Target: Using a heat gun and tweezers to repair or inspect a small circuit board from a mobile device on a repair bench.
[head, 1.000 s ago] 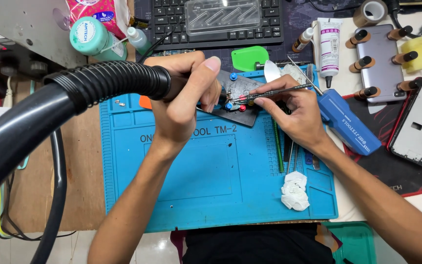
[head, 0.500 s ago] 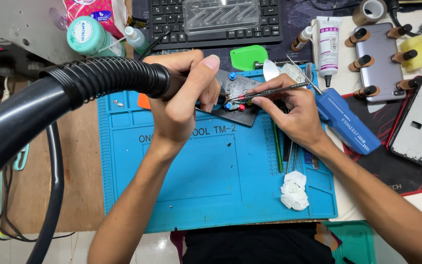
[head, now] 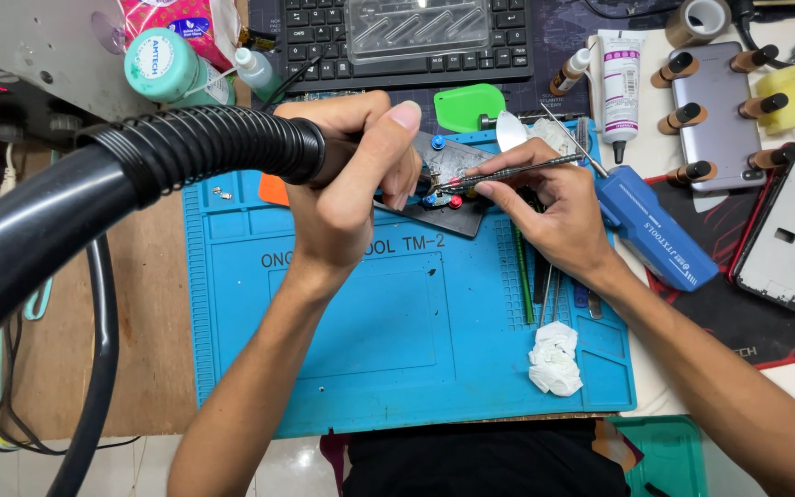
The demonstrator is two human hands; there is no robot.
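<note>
My left hand (head: 351, 189) is clamped on the hose nozzle (head: 324, 156), tip down at the small board (head: 448, 175) at the far edge of the blue mat (head: 370, 350); my right hand (head: 554, 207) pinches tweezers (head: 508, 172) onto it. I judge steadiness matters here: wrists planted, nozzle hovering, tweezers light.

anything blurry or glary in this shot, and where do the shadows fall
Head view: light is even and soft; the black hose nearest the lens looks slightly soft, while the left hand, right hand and tweezers are sharp; faint shadows sit under the hands on the blue mat; mild glare on the clear keyboard cover.
</note>
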